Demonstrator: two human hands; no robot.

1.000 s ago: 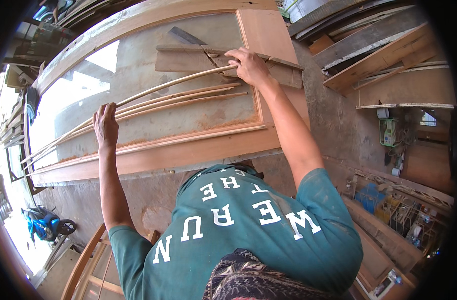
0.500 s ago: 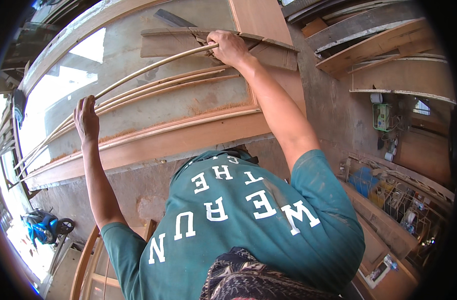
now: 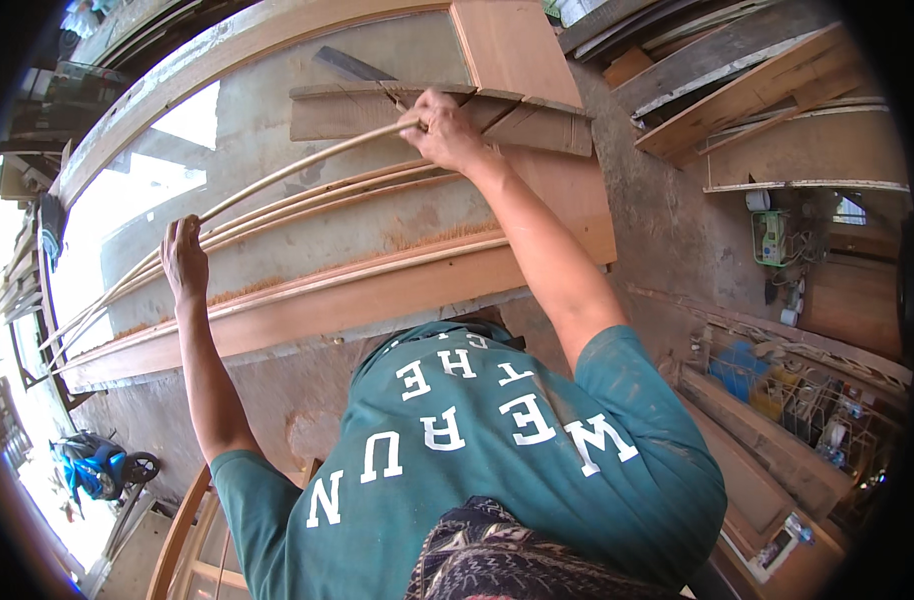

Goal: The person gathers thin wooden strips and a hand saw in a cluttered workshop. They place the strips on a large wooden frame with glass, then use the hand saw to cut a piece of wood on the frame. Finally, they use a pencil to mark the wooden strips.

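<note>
A long thin wooden strip [image 3: 302, 172] slants across the large wooden framed panel [image 3: 307, 318] before me. Its right end is gripped in my right hand [image 3: 445, 133], with fingers curled round it. Further left, my left hand [image 3: 185, 262] is closed on the same strip, its fingertips on top. The strip bows slightly between the hands. Just below it, more thin wooden strips [image 3: 322, 203] lie on the panel and run leftward. Behind my right hand, short boards with angled joints [image 3: 342, 118] lie on the panel, beside a dark grey bar [image 3: 345, 64].
Wood shavings [image 3: 417, 240] lie along the panel's inner near edge. Planks [image 3: 747, 95] are stacked at the far right, with a green device [image 3: 770, 238] below them. A wire rack of items [image 3: 767, 385] stands lower right; a blue motorbike [image 3: 97, 465] is at lower left.
My right hand has moved left and a little nearer with the strip's end. My left hand still grips the strip, and the whole view has shifted slightly.
</note>
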